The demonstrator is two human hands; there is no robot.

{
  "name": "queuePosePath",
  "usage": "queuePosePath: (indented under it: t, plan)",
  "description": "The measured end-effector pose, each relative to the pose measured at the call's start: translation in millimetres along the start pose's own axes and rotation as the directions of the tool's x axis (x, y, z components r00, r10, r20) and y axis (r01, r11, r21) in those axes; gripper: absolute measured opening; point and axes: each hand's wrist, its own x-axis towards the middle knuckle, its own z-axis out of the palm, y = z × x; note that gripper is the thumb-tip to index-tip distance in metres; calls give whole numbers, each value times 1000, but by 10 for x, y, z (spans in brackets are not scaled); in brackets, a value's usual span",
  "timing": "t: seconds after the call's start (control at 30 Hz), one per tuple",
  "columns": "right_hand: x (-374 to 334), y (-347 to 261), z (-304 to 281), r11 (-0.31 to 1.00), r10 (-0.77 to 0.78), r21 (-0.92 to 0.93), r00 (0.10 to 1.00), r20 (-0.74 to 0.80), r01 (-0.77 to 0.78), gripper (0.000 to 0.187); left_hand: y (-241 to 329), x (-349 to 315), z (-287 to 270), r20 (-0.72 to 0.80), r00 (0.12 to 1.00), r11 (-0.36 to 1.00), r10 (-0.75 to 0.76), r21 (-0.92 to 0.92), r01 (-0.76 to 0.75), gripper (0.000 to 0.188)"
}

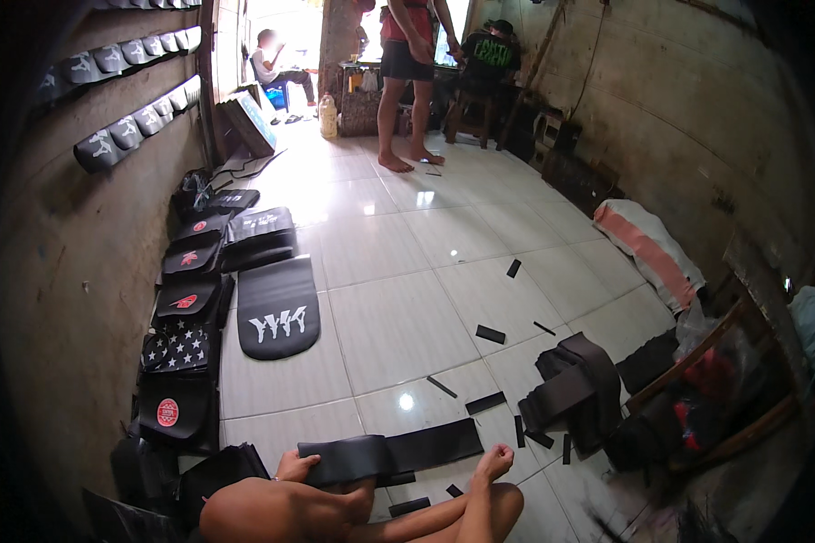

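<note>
Item 1. Black strip (340,459), flat and plain-faced, low in the view, just above the tiled floor (380,339) in front of the sitter's bent legs. Its right portion looks like a separate or overlapping length; which, cannot be told.

Item 2. Left hand (294,467): pinching the strip's left end, thumb over the upper face, the other fingers mostly hidden beneath.

Item 3. Right hand (494,462): fingers curled in, just beyond the strip's right end and apart from it; whether anything small is enclosed cannot be told.

Item 4. Small black pieces, loose on the floor: a broad one (486,404) near the strip, a thin one (441,386) beside it, others farther off. Probably offcuts, suggesting that some cutting is done.

Item 5. Dark folded pile (566,398), right of the strip; apparently material remaining to be worked.

Item 6. Flap with white design (279,303), lying flat, rounded end toward the sitter; seems finished. The strip bears no such marking, so its own work appears incomplete.

Item 7. Stacked black flaps (195,425), along the left wall, several with red emblems, one star-patterned; likewise seemingly complete.

Item 8. Pale sack with a pinkish band (652,256), against the right wall.

Item 9. Standing person (407,68), at the back, beside a worktop.
</note>
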Motion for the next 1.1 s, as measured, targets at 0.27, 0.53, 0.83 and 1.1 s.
queuePosePath:
  t: [0.27, 0.53, 0.83, 1.1]
  plan:
    - [-1754, -598, 175, 937, -345, 247, 543, 766, 246, 20, 115, 0, 185, 86, 995, 994, 39, 98, -48, 26]
    - [-1926, -577, 242, 915, -359, 224, 425, 831, 334, 16, 41, 50, 345, 59, 995, 980, 82, 175, -92, 24]
    - [-1138, -335, 242, 990, -140, 89, 687, 713, 110, 14, -313, 309, -39, -13, 999, 998, 46, 33, -46, 23]
    - [-221, -204, 29, 983, -182, 27, 977, 109, 180, 14, -83, 104, 24, 22, 999, 999, 33, 7, -33, 23]
